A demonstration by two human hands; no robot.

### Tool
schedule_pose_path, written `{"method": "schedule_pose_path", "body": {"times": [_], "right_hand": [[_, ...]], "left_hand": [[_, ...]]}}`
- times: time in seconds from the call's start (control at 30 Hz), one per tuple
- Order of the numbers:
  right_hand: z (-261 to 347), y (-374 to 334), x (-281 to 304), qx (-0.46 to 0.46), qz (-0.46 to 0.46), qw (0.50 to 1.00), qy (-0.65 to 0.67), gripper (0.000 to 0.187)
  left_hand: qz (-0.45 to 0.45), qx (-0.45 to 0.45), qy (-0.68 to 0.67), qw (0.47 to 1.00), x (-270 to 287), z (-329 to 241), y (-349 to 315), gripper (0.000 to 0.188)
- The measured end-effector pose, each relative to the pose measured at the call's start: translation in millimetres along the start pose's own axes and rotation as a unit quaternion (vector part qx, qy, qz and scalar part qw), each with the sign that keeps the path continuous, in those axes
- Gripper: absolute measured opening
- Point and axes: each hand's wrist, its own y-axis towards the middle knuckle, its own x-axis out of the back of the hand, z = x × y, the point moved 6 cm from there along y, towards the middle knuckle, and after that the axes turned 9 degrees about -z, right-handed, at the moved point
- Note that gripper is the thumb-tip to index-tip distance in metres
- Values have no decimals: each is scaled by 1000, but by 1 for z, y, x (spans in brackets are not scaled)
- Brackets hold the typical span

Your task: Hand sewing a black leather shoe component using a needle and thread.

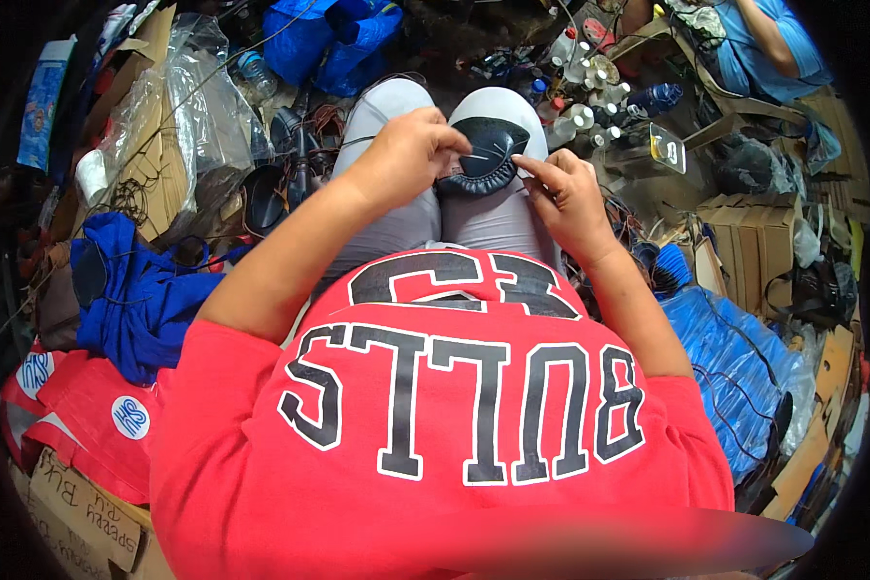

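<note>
A black leather shoe upper (493, 140), with a puckered, gathered edge on its near side, rests on my grey-trousered thighs near the right knee. My left hand (417, 155) is at its left side, thumb and fingertips pinched. From them a thin pale strand, a needle or thread (474, 157), reaches over the black leather. At the upper's right edge my right hand (568, 193) is closed in a pinch of thumb and forefinger. What sits between those fingertips is too small to make out. Short pale lines also show on the leather between the hands.
Several small bottles (582, 118) stand beyond my right knee, and a person in a blue shirt (768, 48) is at the far right. Blue bags (333, 43) lie ahead. Cardboard (159, 184) and blue cloth (145, 290) are on the left; a blue plastic-wrapped bundle (725, 358) lies on the right.
</note>
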Motion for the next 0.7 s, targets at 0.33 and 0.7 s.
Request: {"method": "schedule_pose_path", "body": {"times": [0.33,0.7], "right_hand": [[-45,5,-20,-209,147,939,231,40],[-50,12,-22,-216,174,930,243,46]], "left_hand": [[-8,110,-163,980,-16,19,12,20],[-46,-17,-51,997,-15,19,14,20]]}}
